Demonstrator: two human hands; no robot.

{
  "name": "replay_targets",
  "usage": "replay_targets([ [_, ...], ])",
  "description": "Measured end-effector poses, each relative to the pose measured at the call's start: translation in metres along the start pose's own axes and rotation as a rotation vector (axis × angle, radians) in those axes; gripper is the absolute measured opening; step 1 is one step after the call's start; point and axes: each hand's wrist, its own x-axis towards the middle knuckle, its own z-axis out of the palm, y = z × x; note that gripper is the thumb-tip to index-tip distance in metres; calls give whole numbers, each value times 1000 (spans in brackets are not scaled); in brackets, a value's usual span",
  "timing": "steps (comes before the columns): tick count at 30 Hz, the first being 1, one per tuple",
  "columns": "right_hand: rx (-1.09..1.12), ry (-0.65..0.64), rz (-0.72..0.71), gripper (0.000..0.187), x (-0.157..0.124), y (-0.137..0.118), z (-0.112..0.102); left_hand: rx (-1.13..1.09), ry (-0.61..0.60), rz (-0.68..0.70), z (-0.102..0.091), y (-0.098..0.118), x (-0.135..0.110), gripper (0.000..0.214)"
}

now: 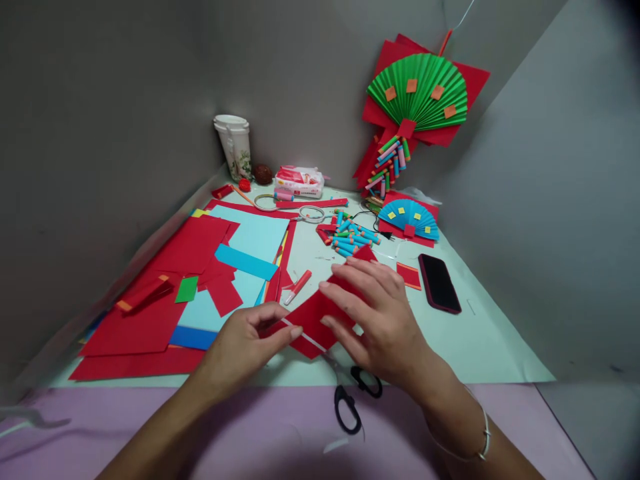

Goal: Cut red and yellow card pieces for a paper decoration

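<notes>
Grey walls (pixel 125 133) on the sides and behind, pale sheet (pixel 490 347) laid over a pink surface (pixel 415 433), craft bits scattered pretty much all over. Near the front edge, a piece of red paper (pixel 311 319) held up between the left hand (pixel 250 337) and the right hand (pixel 387 313). Long axis going slantwise, near-left to far-right, with a white strip (pixel 315 343) (tape maybe, can't say for sure) crossing the near-left end. Left hand way nearer to that strip: pinching that end, with the thumb on top right by the white. Right hand toward the far-right end, lying over the face of the paper with fingers loosely spread. Can't tell whether actually gripping or just resting on it, with so much of the edge covered.

Just this side of the paper, black-handled scissors (pixel 341 391), with blades pointing away and going out of sight behind it. Just beyond, a small red tube (pixel 300 285) with a clear end. Over to the left, a messy stack of red cards (pixel 135 333) and light blue sheets (pixel 265 230). Farther back, a little heap of blue rolls (pixel 351 243) with orange ends. Out on the right, a dark phone (pixel 439 283) lying flat, then a blue pleated fan (pixel 409 215), plus a big green fan (pixel 425 100) up against the wall behind.
</notes>
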Motion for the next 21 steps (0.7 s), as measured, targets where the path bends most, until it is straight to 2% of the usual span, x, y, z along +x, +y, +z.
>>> replay_targets([
  [3,-67,-54,12,30,0,-7,-4,114,2,102,2,3,-3,18],
  [5,-67,-86,23,19,-3,-7,-8,149,60,189,2,4,-4,14],
  [6,-68,-99,27,16,-4,-7,-10,154,124,217,2,4,-4,10],
  [7,-81,-102,37,17,-6,-6,-12,146,214,222,0,4,-3,15],
  [9,-146,-68,73,20,-8,-6,-15,52,402,160,-2,3,-2,43],
  [10,-187,-37,97,20,-8,-6,-15,-42,454,104,-3,2,-1,53],
  [11,-225,-7,120,20,-9,-7,-14,-168,450,47,-3,1,0,56],
  [12,-251,10,135,20,-9,-9,-11,-311,388,-4,-2,1,0,53],
  [15,-240,-18,126,23,-9,-21,5,-660,57,-115,6,2,-1,42],
  [17,-179,-54,84,25,-12,-33,18,-766,-53,-151,14,4,-3,35],
  [21,-39,-136,8,22,-17,-55,32,-820,65,-235,21,8,-5,11],
])
